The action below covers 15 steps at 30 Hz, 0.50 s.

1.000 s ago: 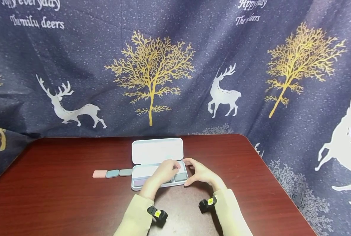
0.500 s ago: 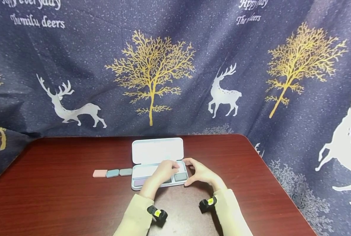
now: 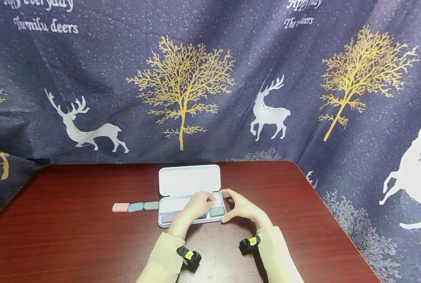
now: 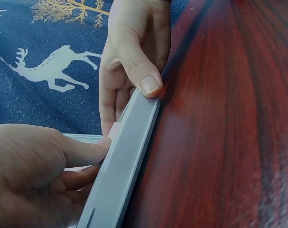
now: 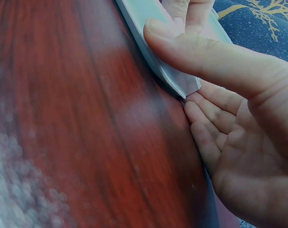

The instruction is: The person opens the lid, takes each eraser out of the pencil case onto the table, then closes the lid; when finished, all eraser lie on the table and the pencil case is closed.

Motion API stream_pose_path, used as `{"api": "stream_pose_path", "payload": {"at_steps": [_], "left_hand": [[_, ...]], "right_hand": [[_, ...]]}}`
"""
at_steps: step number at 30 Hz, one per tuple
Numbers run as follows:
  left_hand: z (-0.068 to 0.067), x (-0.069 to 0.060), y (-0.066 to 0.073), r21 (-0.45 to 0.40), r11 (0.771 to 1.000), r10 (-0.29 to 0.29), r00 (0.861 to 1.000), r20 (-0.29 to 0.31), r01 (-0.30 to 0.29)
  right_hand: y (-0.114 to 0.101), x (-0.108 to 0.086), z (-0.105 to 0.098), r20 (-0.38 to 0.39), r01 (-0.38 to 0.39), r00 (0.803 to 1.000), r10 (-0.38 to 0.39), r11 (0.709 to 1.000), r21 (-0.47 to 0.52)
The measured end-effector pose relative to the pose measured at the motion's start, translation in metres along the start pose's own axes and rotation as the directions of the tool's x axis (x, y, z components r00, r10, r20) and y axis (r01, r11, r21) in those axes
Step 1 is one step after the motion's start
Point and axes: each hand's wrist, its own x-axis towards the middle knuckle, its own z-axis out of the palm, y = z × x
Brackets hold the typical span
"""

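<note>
The left grip [image 3: 198,205] pinches a pale pink block [image 4: 114,130] in a case [image 3: 189,181]; beside it, the right grip [image 3: 241,206] clasps the case's end.

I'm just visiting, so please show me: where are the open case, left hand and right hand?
Open case [image 3: 190,180], head view: inside of lid.
Left hand [image 3: 196,205], head view: its back.
Right hand [image 5: 253,137], right wrist view: palm.

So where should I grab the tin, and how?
Try the tin by its short right end, from the right, thumb at the near corner, fingers at the far one, like the right hand. That end looks narrow enough to span; the lid is open at the back and a gray-green block lies by the left end.
</note>
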Motion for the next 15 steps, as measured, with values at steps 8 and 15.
{"api": "stream_pose_path", "payload": {"at_steps": [8, 15], "left_hand": [[-0.0034, -0.0035, 0.0006, -0.025, 0.999, 0.02, 1.0, -0.009, -0.021], [-0.0047, -0.0031, 0.0028, -0.04, 0.999, 0.013, 1.0, -0.014, -0.013]], "right_hand": [[0.0019, 0.0019, -0.0001, 0.005, 0.008, 1.0, -0.008, 1.0, -0.001], [0.003, 0.0017, -0.0008, 0.008, 0.019, 1.0, -0.019, 1.0, 0.003]]}}
